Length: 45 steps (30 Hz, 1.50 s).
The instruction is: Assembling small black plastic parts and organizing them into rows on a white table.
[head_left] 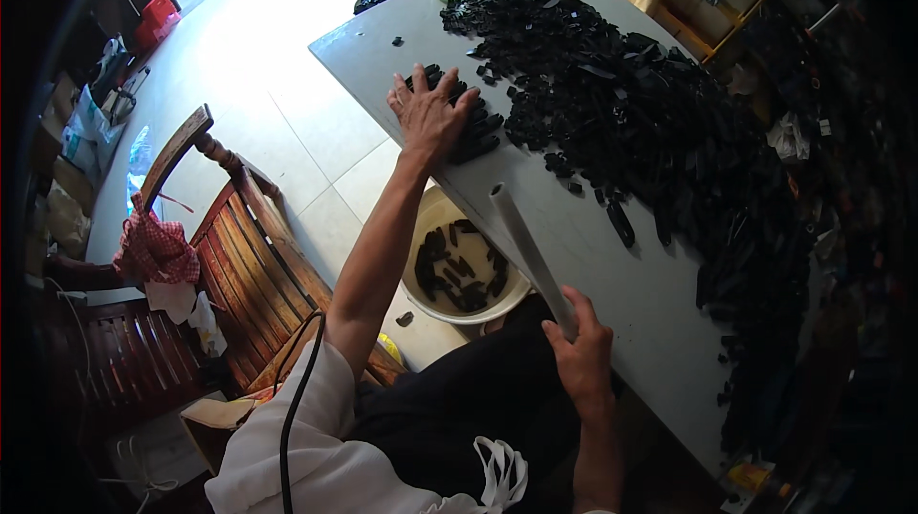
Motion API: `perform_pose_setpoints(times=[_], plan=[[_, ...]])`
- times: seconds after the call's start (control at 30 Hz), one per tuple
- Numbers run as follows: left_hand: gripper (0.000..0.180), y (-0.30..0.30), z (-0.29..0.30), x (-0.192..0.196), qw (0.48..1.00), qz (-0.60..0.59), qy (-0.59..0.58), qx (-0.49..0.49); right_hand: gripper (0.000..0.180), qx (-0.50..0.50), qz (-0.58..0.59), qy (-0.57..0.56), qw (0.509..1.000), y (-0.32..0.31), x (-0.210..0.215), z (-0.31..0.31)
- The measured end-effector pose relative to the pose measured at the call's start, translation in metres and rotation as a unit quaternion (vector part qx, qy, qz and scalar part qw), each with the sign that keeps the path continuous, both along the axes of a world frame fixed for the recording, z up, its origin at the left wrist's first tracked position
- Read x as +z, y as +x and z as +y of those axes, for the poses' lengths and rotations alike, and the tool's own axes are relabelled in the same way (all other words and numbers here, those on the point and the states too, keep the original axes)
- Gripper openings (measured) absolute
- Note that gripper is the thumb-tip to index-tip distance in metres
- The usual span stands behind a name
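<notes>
The left hand [430, 112] lies flat, fingers spread and unclenched, pressing on a small cluster of black plastic pieces [473, 127] near the edge of the grey table [593, 256]. The right hand [579, 356] is closed around the lower end of a white tube [526, 246], which slants across the table edge. A white bowl [464, 270] sits below that edge, just beside the person's lap, with a few black pieces inside. Judgement: the sweep is best made with a level palm and closed fingers, drawing a small batch squarely over the bowl so none drops past its rim. The pieces look hard, short and matt; the large black heap [650, 103] is jumbled; the tabletop appears smooth.
</notes>
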<state>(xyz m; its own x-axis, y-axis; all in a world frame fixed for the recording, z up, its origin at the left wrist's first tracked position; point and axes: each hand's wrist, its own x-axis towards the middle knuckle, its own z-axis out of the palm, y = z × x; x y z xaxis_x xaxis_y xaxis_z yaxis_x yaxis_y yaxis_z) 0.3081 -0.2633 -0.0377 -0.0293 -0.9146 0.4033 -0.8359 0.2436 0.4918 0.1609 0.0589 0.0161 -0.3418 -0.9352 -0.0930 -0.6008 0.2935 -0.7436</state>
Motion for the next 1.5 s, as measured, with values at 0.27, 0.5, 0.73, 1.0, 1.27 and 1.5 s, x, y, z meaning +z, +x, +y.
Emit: perform_pose_setpoints(times=[0.27, 0.5, 0.73, 1.0, 1.27, 1.5], plan=[[0.053, -0.027, 0.035, -0.008, 0.998, -0.048, 0.014, -0.031, 0.046, -0.058, -0.026, 0.036, 0.997, -0.022, 0.005, 0.037], [0.051, -0.054, 0.098, -0.007, 0.998, -0.033, 0.006, -0.055, 0.049, -0.105, -0.052, 0.081, 0.99, -0.027, 0.008, 0.057], [0.04, -0.035, 0.137, 0.011, 0.977, 0.131, -0.148, -0.086, 0.039, -0.114, -0.047, -0.023, 0.992, -0.044, -0.008, 0.083], [0.029, -0.042, 0.197, -0.008, 0.98, 0.078, -0.097, -0.152, 0.022, -0.11, -0.043, 0.005, 0.993, -0.051, -0.002, 0.087], [0.025, -0.066, 0.224, -0.006, 0.944, 0.152, -0.077, -0.282, 0.019, -0.09, 0.186, 0.063, 0.976, -0.049, 0.001, 0.071], [0.023, -0.068, 0.221, -0.007, 0.934, 0.179, -0.082, -0.298, 0.02, -0.133, 0.227, 0.03, 0.964, -0.042, 0.038, 0.055]])
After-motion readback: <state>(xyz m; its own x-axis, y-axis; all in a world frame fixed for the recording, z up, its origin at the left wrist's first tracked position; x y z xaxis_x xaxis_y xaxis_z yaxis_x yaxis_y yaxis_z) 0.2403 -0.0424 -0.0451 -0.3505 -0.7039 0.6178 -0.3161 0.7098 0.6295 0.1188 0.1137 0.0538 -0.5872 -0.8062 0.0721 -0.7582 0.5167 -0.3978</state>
